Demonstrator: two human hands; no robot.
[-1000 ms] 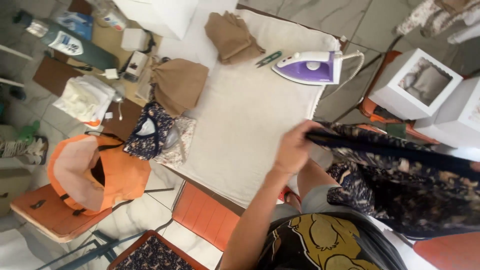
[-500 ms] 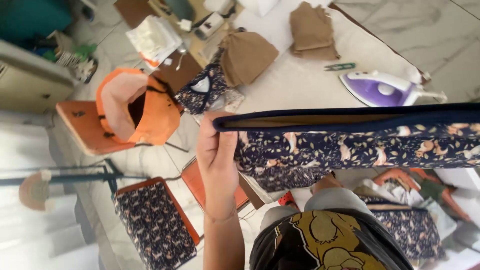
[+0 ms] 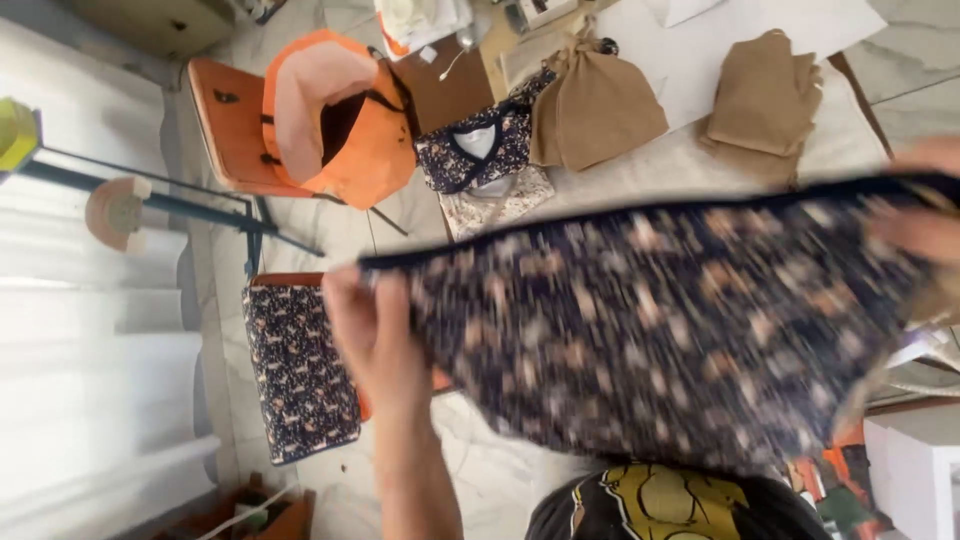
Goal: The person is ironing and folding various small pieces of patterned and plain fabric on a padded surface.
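fabric [image 3: 660,330], dark floral, stretched between hands; left hand [image 3: 372,335] grip pinches corner, right hand [image 3: 925,215] grip clasps opposite edge.

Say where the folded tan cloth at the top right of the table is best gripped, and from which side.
Judging by its pose, the folded tan cloth is best taken at its near lower edge, coming from the person's side. It lies flat on the white table cover, stacked in layers, so pinching that edge should catch all of them. Both hands hold the patterned fabric.
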